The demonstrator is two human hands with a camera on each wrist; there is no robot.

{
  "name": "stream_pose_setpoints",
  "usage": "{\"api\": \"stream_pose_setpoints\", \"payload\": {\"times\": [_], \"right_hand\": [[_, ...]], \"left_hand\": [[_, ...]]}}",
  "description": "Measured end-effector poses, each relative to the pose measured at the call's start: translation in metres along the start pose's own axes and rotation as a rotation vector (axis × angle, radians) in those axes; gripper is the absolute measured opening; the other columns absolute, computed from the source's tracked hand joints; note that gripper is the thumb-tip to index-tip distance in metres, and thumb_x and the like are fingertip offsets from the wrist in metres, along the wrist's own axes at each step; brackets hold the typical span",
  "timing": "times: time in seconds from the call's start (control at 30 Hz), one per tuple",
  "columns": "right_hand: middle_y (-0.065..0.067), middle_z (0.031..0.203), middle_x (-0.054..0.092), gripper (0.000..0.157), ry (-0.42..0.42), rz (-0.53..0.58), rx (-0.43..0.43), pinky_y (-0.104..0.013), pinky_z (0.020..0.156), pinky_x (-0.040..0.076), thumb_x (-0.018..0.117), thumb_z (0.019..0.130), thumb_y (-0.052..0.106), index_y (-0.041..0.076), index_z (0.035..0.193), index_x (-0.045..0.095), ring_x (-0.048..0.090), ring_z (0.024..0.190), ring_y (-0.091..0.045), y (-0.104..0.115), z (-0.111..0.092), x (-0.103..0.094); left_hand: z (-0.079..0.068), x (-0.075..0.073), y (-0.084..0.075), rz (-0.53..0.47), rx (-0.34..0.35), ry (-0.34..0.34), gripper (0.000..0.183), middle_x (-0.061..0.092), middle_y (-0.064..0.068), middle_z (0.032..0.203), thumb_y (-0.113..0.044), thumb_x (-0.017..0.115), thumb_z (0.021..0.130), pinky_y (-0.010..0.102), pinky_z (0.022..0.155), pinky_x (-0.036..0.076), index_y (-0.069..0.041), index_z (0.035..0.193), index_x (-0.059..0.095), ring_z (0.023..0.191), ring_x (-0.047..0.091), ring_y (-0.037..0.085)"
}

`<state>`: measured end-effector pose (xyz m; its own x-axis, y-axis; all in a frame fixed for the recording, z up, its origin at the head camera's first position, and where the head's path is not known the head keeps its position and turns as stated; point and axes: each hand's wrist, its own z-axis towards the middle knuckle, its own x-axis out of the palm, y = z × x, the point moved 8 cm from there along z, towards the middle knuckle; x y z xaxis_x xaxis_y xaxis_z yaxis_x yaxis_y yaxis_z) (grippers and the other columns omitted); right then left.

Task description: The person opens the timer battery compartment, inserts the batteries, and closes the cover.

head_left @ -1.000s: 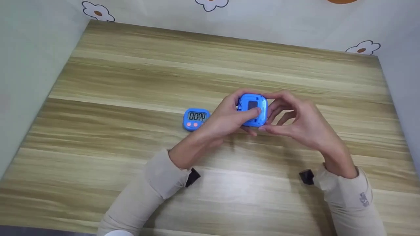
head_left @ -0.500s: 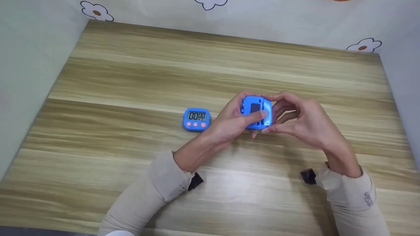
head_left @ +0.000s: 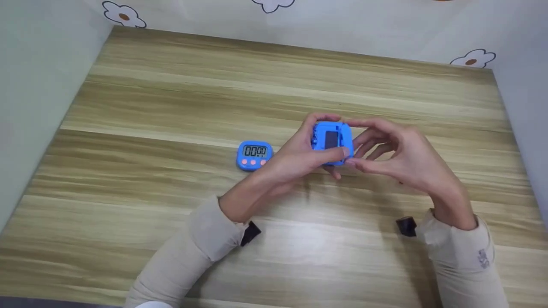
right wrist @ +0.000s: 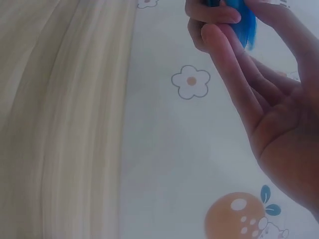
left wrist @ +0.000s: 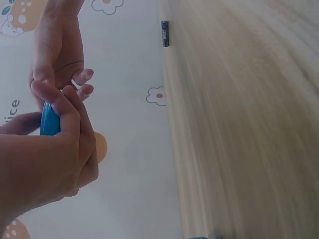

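Observation:
In the head view my left hand (head_left: 291,160) grips a blue digital timer (head_left: 332,139), back side up, with the thumb across its lower part. A dark rectangle and slots show on that back. My right hand (head_left: 404,158) pinches the timer's right edge between thumb and forefinger, the other fingers loosely bent behind. The left wrist view shows the timer's blue side (left wrist: 50,121) between both hands, and the right wrist view catches its blue edge (right wrist: 246,27) at the fingertips. The timer's front is hidden.
A second blue timer (head_left: 254,155) lies face up left of the hands, reading zeros above pink buttons, its corner near my left wrist. A dark battery (left wrist: 165,34) lies on the wooden table (head_left: 171,107). Pale walls with flower prints (head_left: 473,59) border the table.
The held timer shifts slightly right and toward me, then back up and left, with my left hand. My right hand ends slightly farther right, still at the timer's edge.

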<state>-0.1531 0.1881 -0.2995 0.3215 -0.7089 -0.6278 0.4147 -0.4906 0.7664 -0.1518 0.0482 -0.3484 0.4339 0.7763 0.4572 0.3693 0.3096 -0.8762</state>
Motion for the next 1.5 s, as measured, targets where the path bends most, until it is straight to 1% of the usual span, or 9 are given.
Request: {"api": "stream_pose_setpoints", "payload": {"times": [0.1,0.4,0.6,0.67,0.8,0.93,1.1,1.23,1.5], "right_hand": [[0.005,0.096,0.070,0.059,-0.024,-0.036,-0.007,-0.022,0.066,0.054,0.086,0.075,0.011,0.016,0.130,0.063,0.068,0.079,-0.012,0.002,0.000,-0.004],[0.003,0.095,0.071,0.060,0.014,-0.052,-0.042,-0.024,0.068,0.056,0.086,0.073,0.008,0.011,0.129,0.063,0.068,0.082,-0.015,0.026,0.002,0.001],[0.005,0.097,0.069,0.058,0.023,-0.067,-0.004,-0.024,0.069,0.055,0.084,0.078,0.014,0.018,0.131,0.061,0.066,0.087,-0.011,0.002,0.002,-0.001],[0.005,0.099,0.068,0.058,0.047,-0.087,0.013,-0.025,0.071,0.056,0.083,0.079,0.014,0.018,0.132,0.059,0.065,0.089,-0.011,-0.007,0.001,-0.001],[0.004,0.101,0.066,0.058,0.146,-0.201,0.132,-0.033,0.076,0.055,0.081,0.080,0.012,0.012,0.133,0.058,0.064,0.090,-0.013,-0.029,0.000,0.007],[-0.002,0.095,0.068,0.055,0.240,-0.323,0.246,-0.038,0.077,0.055,0.081,0.079,0.008,0.004,0.129,0.060,0.064,0.086,-0.017,-0.050,-0.001,0.019],[-0.006,0.091,0.069,0.050,0.299,-0.361,0.267,-0.038,0.075,0.055,0.082,0.079,0.013,-0.001,0.123,0.062,0.063,0.081,-0.018,-0.061,0.000,0.029],[-0.007,0.092,0.068,0.049,0.317,-0.366,0.288,-0.038,0.075,0.055,0.082,0.080,0.013,-0.002,0.122,0.061,0.062,0.081,-0.019,-0.065,0.000,0.032],[-0.006,0.084,0.066,0.038,0.267,-0.462,0.193,-0.036,0.067,0.053,0.086,0.074,0.011,0.001,0.108,0.069,0.058,0.072,-0.019,-0.059,0.003,0.033]], "left_hand": [[0.001,0.001,0.001,-0.003,0.005,0.041,0.067,0.044,0.018,0.129,0.003,0.071,0.086,0.042,0.072,0.057,-0.019,0.137,0.034,0.097,0.060,0.040],[0.002,-0.002,0.006,0.062,-0.040,0.061,0.057,0.039,0.015,0.133,0.002,0.068,0.088,0.042,0.068,0.058,-0.020,0.133,0.039,0.107,0.056,0.033],[0.003,-0.002,0.004,-0.009,-0.015,0.070,0.076,0.044,0.020,0.129,0.014,0.069,0.080,0.044,0.076,0.057,-0.017,0.138,0.032,0.093,0.062,0.035],[0.004,-0.002,0.003,-0.025,-0.006,0.053,0.081,0.043,0.020,0.129,0.020,0.066,0.078,0.046,0.079,0.056,-0.017,0.139,0.029,0.095,0.061,0.039],[0.005,-0.002,0.004,-0.016,0.006,0.006,0.084,0.039,0.019,0.130,0.027,0.062,0.075,0.046,0.081,0.056,-0.016,0.137,0.025,0.103,0.058,0.041],[0.005,-0.002,0.005,0.052,0.018,-0.016,0.084,0.040,0.017,0.129,0.022,0.068,0.075,0.042,0.080,0.056,-0.014,0.136,0.024,0.099,0.063,0.036],[0.004,-0.005,0.002,0.257,0.041,-0.042,0.087,0.043,0.009,0.130,0.007,0.082,0.072,0.032,0.087,0.053,-0.016,0.137,0.028,0.110,0.056,0.023],[0.005,-0.006,0.001,0.309,0.050,-0.045,0.087,0.045,0.007,0.129,0.004,0.083,0.072,0.030,0.089,0.051,-0.016,0.137,0.029,0.112,0.054,0.021],[0.005,-0.006,0.001,0.330,0.042,-0.041,0.084,0.042,0.007,0.134,0.005,0.080,0.075,0.031,0.091,0.050,-0.016,0.139,0.030,0.114,0.053,0.022]]}}
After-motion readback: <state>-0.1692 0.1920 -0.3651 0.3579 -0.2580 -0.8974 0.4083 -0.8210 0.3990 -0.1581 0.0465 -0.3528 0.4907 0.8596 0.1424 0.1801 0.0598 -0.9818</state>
